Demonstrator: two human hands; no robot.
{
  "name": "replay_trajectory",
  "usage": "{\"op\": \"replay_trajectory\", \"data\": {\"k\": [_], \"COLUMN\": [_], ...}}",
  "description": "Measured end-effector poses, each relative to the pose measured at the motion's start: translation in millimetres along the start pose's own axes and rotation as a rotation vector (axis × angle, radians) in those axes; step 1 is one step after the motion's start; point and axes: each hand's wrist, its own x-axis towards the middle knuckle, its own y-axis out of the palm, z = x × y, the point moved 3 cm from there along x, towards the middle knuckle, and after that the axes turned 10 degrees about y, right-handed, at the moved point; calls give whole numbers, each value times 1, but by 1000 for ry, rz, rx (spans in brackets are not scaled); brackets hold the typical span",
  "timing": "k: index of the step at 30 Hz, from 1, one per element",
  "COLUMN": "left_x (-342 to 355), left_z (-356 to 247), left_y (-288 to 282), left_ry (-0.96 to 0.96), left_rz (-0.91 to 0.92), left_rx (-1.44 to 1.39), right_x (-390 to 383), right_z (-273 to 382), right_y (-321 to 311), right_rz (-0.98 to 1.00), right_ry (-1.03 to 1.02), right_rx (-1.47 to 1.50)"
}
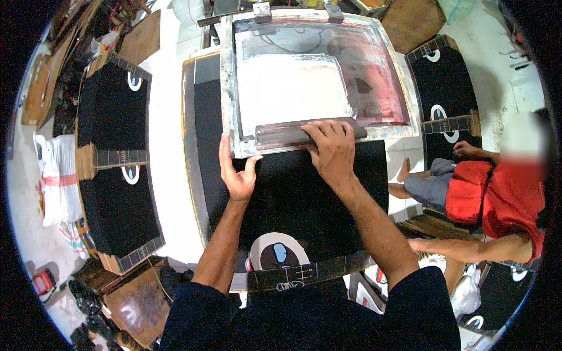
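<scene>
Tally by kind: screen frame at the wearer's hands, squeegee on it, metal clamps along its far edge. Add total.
Screen frame: 1
Squeegee: 1
Metal clamps: 2
Total: 4

No text reads clearly; a small pale scrawl (291, 286) stands on the near dark strip (344, 266).

Screen-printing workshop.
Indicated by the ink-stained mesh screen (358, 65), the squeegee (278, 135), and black printed panels (113, 110) on either side.
</scene>
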Motion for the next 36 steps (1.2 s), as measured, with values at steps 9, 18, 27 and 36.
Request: {"op": "replay_trajectory", "data": {"k": [9, 18, 27, 36], "left_x": [191, -37, -501, -494], "left_z": [-104, 139, 43, 20], "left_y": [-36, -188, -271, -257], "left_ry": [-71, -559, -1552, -1223], "left_rz": [-191, 5, 268, 263], "left_rx": [-229, 246, -113, 100], "right_x": [168, 259, 289, 306], "right_z": [46, 76, 81, 81], "right_y": [-140, -214, -227, -231], "right_rz": [-649, -298, -235, -212], "right_ry": [-271, 53, 106, 93], "right_rx": [-228, -147, -160, -86]}}
